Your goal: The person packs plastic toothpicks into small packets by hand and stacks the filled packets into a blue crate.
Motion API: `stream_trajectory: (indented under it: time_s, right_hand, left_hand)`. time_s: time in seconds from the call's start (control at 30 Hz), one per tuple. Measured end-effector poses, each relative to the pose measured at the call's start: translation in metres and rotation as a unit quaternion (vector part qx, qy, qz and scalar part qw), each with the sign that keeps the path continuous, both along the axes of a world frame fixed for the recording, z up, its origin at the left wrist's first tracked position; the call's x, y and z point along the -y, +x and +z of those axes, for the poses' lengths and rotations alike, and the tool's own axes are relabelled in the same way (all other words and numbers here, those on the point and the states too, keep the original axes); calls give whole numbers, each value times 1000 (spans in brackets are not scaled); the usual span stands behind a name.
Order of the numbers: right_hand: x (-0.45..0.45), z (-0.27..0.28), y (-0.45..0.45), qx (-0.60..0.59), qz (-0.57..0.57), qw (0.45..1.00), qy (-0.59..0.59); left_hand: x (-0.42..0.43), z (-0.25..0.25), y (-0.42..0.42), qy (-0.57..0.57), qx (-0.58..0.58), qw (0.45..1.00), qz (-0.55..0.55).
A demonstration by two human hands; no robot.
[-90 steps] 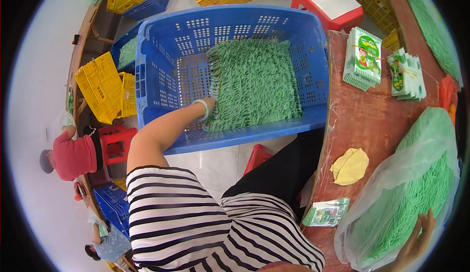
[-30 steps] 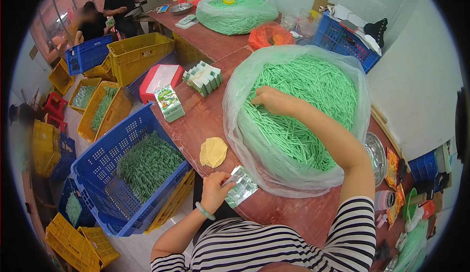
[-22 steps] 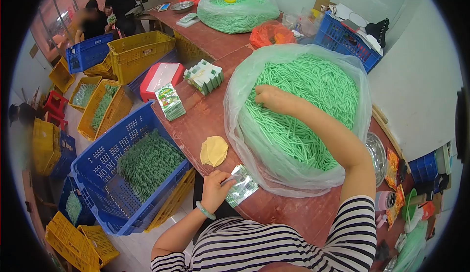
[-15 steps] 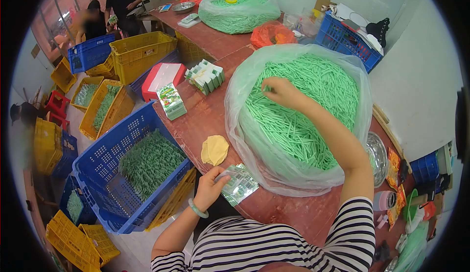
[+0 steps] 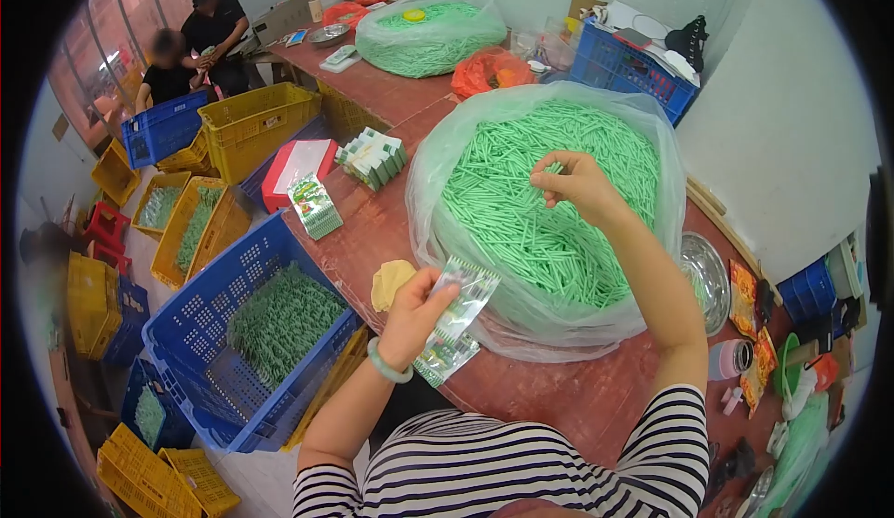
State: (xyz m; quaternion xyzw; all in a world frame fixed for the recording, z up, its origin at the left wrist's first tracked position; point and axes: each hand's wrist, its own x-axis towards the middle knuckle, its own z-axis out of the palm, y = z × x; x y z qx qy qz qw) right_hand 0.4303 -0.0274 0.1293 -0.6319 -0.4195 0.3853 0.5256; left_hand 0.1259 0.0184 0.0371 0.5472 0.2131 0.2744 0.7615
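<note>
My left hand pinches a small clear-and-green plastic packet, raised in front of the big bag. Below it, another green-printed packet lies at the table edge. A folded yellow cloth is just behind my left hand. Over the large clear plastic bag, my right hand is closed with curled fingers, and a bit of green shows between thumb and forefinger. Loose light green sticks fill this bag; how many are in my fingers is hidden.
Left of the table stands a blue crate with green packets inside. Stacked packets, a bundle of packets and a red box sit on the table. A metal bowl is at the right. Two people sit far left.
My left hand has lifted a packet up and to the right, while the other packet stays on the table. My right hand has shifted right over the sticks. The view has moved slightly.
</note>
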Motion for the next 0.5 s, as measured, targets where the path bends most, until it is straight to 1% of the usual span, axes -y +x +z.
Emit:
stream_trajectory:
  time_s: [0.1, 0.2, 0.3, 0.4, 0.5]
  right_hand:
    - [20, 11, -15, -27, 4, 999, 42]
    - [41, 24, -28, -48, -8, 995, 85]
    - [62, 34, -33, -31, -7, 993, 110]
    - [74, 37, -38, -26, -11, 994, 107]
    - [79, 35, -43, -16, 8, 995, 99]
  left_hand:
    - [-6, 12, 28, 118, -11, 993, 0]
    - [-4, 29, 46, 176, -18, 984, 1]
    - [-1, 35, 55, 192, -18, 981, -20]
    - [1, 30, 60, 199, -8, 979, -43]
    - [10, 35, 65, 184, 7, 982, -39]
